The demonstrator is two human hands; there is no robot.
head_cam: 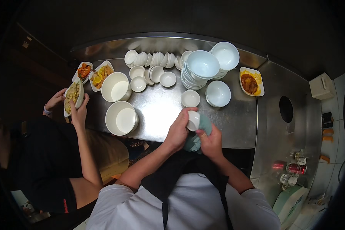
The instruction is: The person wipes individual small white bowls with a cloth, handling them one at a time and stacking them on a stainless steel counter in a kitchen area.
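Note:
My left hand (176, 129) grips a small white bowl (193, 121), tilted on its side in front of my chest. My right hand (211, 141) holds a green cloth (204, 125) against the bowl's right side; part of the cloth hangs between my hands. Just beyond them, a small white bowl (190, 99) stands on the steel counter (161, 112). To its right is a pale blue bowl (218, 93), apparently stacked on others. Behind rise tall stacks of larger pale blue bowls (203, 64). Several small white bowls (168, 79) sit behind and left, some nested on their sides in a row.
Two deep cream containers (121, 118) stand at the left. Beyond them are dishes of food (102, 75); a co-worker's hands (80, 110) hold another dish (73, 96). A dish of red stew (250, 82) is at right, near a round counter hole (286, 109), with glasses and a can farther down.

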